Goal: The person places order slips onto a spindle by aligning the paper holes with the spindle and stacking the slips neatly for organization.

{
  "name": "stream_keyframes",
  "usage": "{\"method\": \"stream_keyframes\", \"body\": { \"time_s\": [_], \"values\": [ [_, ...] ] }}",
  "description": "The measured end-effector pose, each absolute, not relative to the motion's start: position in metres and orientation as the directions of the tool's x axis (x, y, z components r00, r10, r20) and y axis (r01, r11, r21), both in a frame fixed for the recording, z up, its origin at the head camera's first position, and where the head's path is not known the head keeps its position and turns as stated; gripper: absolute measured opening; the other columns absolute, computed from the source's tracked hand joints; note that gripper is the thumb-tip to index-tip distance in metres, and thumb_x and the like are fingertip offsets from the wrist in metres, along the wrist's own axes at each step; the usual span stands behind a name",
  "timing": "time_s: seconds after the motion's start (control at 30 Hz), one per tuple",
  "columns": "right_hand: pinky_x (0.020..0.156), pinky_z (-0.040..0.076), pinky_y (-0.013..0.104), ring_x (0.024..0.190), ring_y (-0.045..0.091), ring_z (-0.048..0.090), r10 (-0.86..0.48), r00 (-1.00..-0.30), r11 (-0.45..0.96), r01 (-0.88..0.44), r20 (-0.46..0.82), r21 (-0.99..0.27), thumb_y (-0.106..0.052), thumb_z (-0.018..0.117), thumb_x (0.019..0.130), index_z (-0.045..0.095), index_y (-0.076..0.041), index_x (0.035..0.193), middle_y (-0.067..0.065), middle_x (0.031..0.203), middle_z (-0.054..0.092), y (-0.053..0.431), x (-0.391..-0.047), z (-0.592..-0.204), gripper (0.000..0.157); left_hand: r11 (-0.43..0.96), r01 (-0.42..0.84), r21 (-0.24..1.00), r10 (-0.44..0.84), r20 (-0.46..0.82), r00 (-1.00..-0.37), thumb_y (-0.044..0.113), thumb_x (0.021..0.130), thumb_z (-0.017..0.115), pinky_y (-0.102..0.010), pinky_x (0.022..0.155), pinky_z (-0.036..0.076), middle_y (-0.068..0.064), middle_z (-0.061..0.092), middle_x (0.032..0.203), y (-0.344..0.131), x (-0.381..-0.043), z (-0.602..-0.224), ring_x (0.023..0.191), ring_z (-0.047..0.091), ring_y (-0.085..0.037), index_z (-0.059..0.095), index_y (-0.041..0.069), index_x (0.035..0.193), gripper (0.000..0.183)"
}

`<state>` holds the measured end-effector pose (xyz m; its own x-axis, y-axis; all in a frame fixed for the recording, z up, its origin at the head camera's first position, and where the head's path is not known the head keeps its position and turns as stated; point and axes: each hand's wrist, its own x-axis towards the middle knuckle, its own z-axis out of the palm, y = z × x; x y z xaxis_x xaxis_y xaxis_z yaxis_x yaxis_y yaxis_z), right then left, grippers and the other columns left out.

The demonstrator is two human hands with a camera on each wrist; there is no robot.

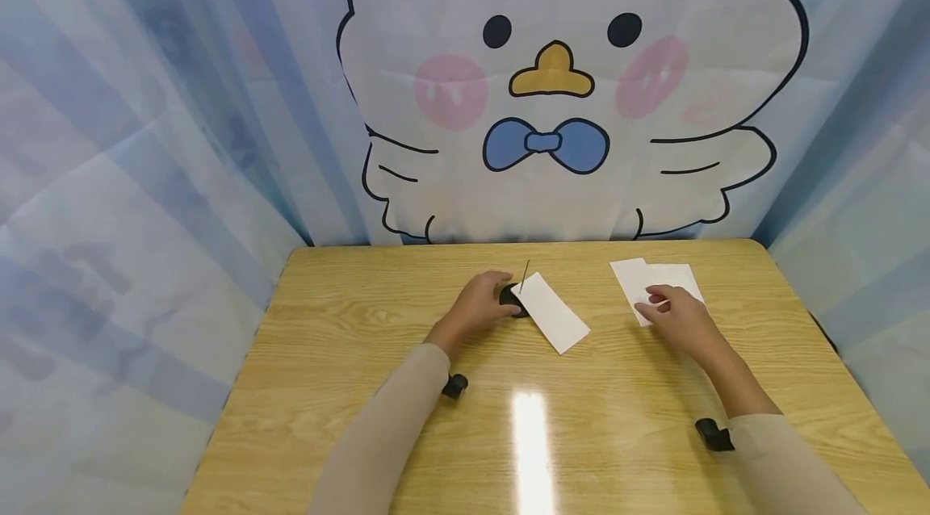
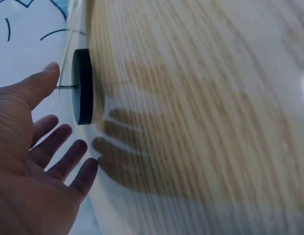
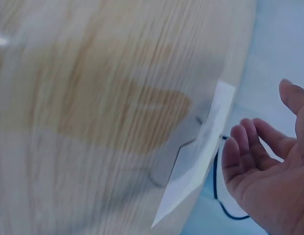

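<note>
A receipt spike, with a round black base (image 1: 511, 299) and a thin upright metal rod (image 1: 525, 274), stands toward the back of the table. One white paper slip (image 1: 555, 315) slants down to the right from it, its upper corner at the rod. Beside the base my left hand (image 1: 479, 301) is spread; in the left wrist view its thumb and fingers are apart, with the base (image 2: 83, 87) beyond them. Over more white paper slips (image 1: 629, 277) on the right hovers my right hand (image 1: 679, 317), fingers loosely bent. Nothing is held in it in the right wrist view.
The wooden table (image 1: 349, 386) reaches back to a curtain (image 1: 450, 200) printed with a cartoon bird. Blue curtains hang along both sides. A black strap piece (image 1: 455, 386) shows at the left wrist and another (image 1: 714, 435) at the right.
</note>
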<state>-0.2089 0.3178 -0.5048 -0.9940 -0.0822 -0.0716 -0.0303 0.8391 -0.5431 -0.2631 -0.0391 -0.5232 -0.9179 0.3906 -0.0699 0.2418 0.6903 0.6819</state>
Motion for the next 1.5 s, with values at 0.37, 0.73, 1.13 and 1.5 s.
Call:
{"method": "stream_keyframes", "body": {
  "time_s": [0.37,0.73,1.13,1.5],
  "values": [
    [0.090,0.044,0.059,0.114,0.050,0.048,0.051,-0.995,0.856,0.087,-0.085,-0.509,-0.051,0.058,0.093,0.040,0.014,0.136,0.035,0.129,0.046,0.364,-0.200,-0.506,0.080,0.705,0.283,0.650,0.393,-0.027,-0.919,0.034,0.084,0.075,-0.041,0.109,0.040,-0.007,0.053,0.141,-0.032,-0.264,-0.528,0.133,0.045,-0.026,0.052,0.012,0.139,0.064],
    [0.083,0.044,0.061,0.104,0.053,0.047,0.105,-0.984,0.896,0.157,-0.145,-0.415,-0.059,0.061,0.087,0.043,0.022,0.125,0.043,0.118,0.046,0.386,-0.186,-0.512,0.092,0.756,0.270,0.596,0.350,-0.020,-0.937,0.031,0.083,0.076,-0.036,0.105,0.043,-0.005,0.059,0.131,-0.030,-0.265,-0.534,0.123,0.051,-0.024,0.060,0.014,0.132,0.054],
    [0.076,0.044,0.056,0.093,0.048,0.048,0.120,-0.984,0.905,0.163,-0.132,-0.393,-0.052,0.065,0.086,0.049,0.021,0.112,0.038,0.104,0.049,0.382,-0.176,-0.526,0.079,0.777,0.265,0.571,0.337,-0.022,-0.941,0.031,0.084,0.076,-0.036,0.103,0.043,-0.005,0.058,0.132,-0.032,-0.265,-0.540,0.121,0.051,-0.024,0.061,0.015,0.130,0.051],
    [0.081,0.044,0.058,0.099,0.052,0.049,0.125,-0.978,0.891,0.185,-0.169,-0.414,-0.039,0.066,0.090,0.047,0.022,0.116,0.041,0.109,0.051,0.378,-0.176,-0.517,0.069,0.778,0.276,0.564,0.338,-0.006,-0.941,0.032,0.083,0.077,-0.036,0.102,0.044,-0.005,0.058,0.130,-0.032,-0.267,-0.537,0.120,0.051,-0.024,0.063,0.018,0.128,0.049]
  ]
}}
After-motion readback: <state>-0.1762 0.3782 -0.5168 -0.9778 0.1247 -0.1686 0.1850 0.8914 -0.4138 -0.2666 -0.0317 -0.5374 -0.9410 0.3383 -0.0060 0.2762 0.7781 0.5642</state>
